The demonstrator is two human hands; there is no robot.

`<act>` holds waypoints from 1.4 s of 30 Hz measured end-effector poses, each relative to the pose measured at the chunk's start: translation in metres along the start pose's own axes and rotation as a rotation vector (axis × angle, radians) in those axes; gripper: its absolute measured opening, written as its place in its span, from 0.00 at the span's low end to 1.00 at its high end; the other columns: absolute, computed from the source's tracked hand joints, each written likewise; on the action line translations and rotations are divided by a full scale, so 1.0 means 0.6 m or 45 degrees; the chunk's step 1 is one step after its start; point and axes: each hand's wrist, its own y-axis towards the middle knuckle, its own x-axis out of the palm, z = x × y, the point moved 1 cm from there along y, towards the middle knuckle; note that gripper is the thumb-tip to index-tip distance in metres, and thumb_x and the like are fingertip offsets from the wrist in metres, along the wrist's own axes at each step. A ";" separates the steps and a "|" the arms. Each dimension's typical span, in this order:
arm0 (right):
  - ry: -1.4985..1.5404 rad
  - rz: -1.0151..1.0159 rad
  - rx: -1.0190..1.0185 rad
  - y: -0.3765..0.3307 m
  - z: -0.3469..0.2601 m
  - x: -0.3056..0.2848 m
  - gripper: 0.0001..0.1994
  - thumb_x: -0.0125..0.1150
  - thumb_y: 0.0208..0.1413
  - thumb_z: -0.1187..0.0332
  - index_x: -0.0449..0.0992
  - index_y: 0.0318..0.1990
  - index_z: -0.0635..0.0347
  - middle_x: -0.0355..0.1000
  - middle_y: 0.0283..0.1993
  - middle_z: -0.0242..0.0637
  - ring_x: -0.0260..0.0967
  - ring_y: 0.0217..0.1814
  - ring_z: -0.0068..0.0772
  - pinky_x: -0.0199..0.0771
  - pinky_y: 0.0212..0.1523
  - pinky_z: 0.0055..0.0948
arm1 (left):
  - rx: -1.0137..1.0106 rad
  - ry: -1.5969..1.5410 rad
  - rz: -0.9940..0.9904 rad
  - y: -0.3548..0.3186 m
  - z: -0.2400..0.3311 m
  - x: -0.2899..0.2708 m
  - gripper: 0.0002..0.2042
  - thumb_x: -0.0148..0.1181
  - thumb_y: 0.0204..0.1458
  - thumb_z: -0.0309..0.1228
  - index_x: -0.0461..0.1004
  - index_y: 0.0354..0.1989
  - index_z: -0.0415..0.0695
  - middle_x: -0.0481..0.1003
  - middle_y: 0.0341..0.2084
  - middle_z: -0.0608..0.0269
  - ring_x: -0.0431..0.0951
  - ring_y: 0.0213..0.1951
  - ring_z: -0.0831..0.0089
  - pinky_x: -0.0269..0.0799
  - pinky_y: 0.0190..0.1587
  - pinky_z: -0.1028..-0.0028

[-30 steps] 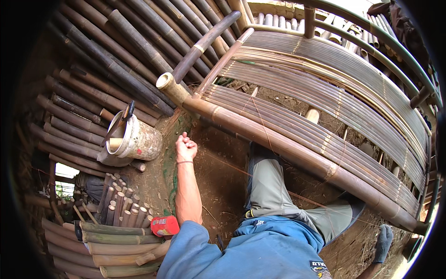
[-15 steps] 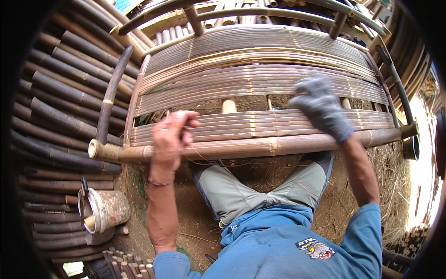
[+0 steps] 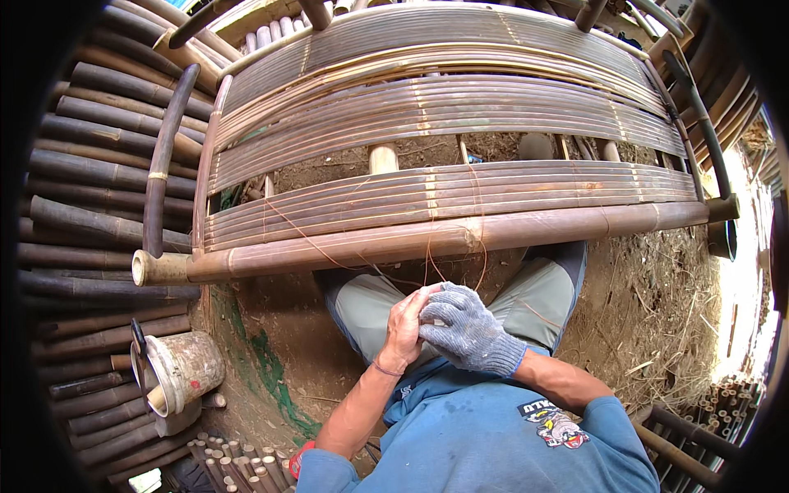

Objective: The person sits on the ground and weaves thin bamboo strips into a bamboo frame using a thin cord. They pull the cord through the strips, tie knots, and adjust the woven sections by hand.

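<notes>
Above my lap, my bare left hand (image 3: 403,330) and my right hand (image 3: 470,332), in a grey knitted glove, are pressed together with fingers curled. Thin orange-brown cord (image 3: 428,256) runs into the top of their grip from the bamboo bench in front of me; the pinched part is hidden between the fingers. More of the cord loops over the front slats (image 3: 329,209) and around the thick front rail (image 3: 353,245). The bench seat is made of long split-bamboo slats in bands, with gaps between them.
Dark bamboo poles (image 3: 107,181) are stacked along the left. A dirty white bucket (image 3: 193,370) with a dark-handled tool stands at the lower left. Short cut bamboo pieces (image 3: 242,467) lie below it. Green netting (image 3: 275,382) and straw (image 3: 657,329) lie on the ground.
Both hands have come down from over the bench and closed together above my lap. The bench now appears higher in view, and the cord hangs between it and my hands.
</notes>
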 end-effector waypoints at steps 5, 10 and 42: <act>0.103 -0.101 0.038 -0.023 -0.006 -0.003 0.16 0.65 0.40 0.71 0.76 0.41 0.54 0.69 0.48 0.39 0.67 0.56 0.47 0.66 0.60 0.52 | 0.010 -0.042 0.074 0.002 -0.014 -0.004 0.18 0.53 0.66 0.40 0.75 0.52 0.37 0.79 0.32 0.64 0.68 0.22 0.87 0.65 0.25 0.86; 0.191 -0.045 0.243 -0.031 -0.028 -0.041 0.23 0.66 0.43 0.72 0.76 0.52 0.58 0.69 0.53 0.45 0.68 0.56 0.51 0.67 0.60 0.47 | 0.204 0.450 0.135 -0.026 -0.005 -0.010 0.15 0.53 0.66 0.38 0.78 0.44 0.37 0.69 0.19 0.72 0.60 0.19 0.88 0.55 0.21 0.83; 0.726 -0.338 0.803 0.044 0.077 0.128 0.09 0.52 0.61 0.65 0.76 0.37 0.59 0.68 0.25 0.37 0.65 0.25 0.32 0.66 0.25 0.32 | 0.653 1.203 0.337 -0.150 -0.003 -0.062 0.23 0.59 0.60 0.40 0.67 0.57 0.35 0.66 0.56 0.51 0.77 0.43 0.66 0.77 0.40 0.67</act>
